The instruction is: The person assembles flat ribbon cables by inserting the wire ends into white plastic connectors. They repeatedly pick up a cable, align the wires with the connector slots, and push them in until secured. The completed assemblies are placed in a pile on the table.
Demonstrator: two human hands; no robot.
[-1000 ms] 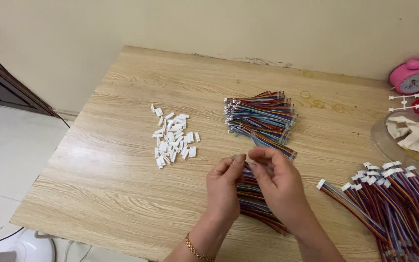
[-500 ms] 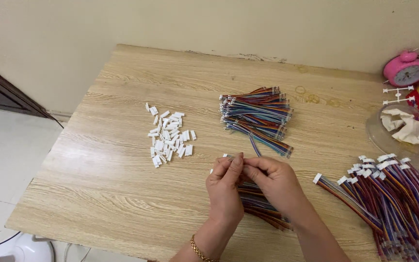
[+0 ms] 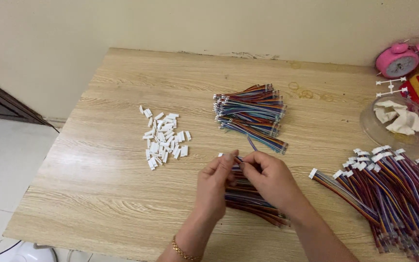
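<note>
Left hand (image 3: 214,184) and right hand (image 3: 270,179) meet over the tabletop (image 3: 98,204), each grip pinched on one wire (image 3: 238,159) with a white plug at its tip. Under them, a wire bundle (image 3: 253,204). Right: finished wires (image 3: 389,194). Farther: loose white plugs (image 3: 163,140), second bundle (image 3: 253,114), pink clock (image 3: 398,60).

Bare table (image 3: 98,194) left; wire bundles (image 3: 389,194) crowd the right.

Wire bundle (image 3: 248,199) partly hidden, maybe.
</note>
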